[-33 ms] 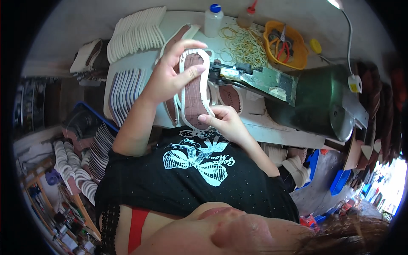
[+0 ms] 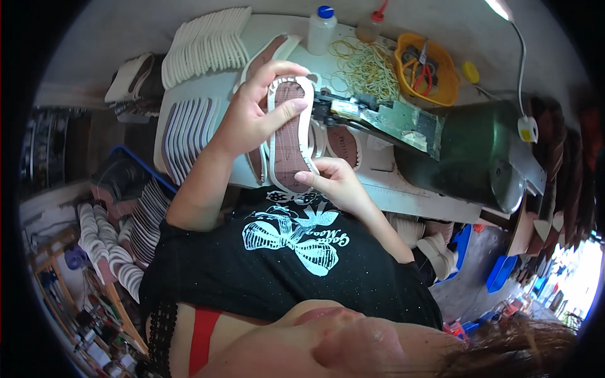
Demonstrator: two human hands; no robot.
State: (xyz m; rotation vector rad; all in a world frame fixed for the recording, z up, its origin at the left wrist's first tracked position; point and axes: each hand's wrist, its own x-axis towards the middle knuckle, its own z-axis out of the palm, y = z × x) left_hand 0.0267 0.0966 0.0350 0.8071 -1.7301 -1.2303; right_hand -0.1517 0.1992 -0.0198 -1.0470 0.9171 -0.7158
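Head view, held piece: brown, waisted shoe sole with a pleated white rim [image 2: 290, 138], upright before the person's chest, above the near edge of the pale work table [image 2: 271, 24].
Sole markings: thin dark lines and small marks, too faint to read.
Left hand [image 2: 259, 116]: pinches the sole's upper end, thumb flat on the brown face, fingers curling around behind.
Right hand [image 2: 337, 181]: pinches the lower right edge, thumb on the face.
Shirt [image 2: 290, 246]: black fabric, white bow print, slanting white lettering.
Machine [image 2: 466, 148]: rounded green metal body, worn paint; nose just beside the sole, contact unclear.
Lamp-cord box [image 2: 528, 130]: white plastic, yellow label, text too small.
Stack: ribbed row of off-white sole pieces [image 2: 205, 49].
Tangle: thin yellowish bands [image 2: 364, 69], beside a scalloped yellow plastic basket [image 2: 449, 91].
Hidden: right fingers mostly behind the sole; more brown soles [image 2: 345, 148] partly covered.
Cut off: corners, by the black fisheye rim.
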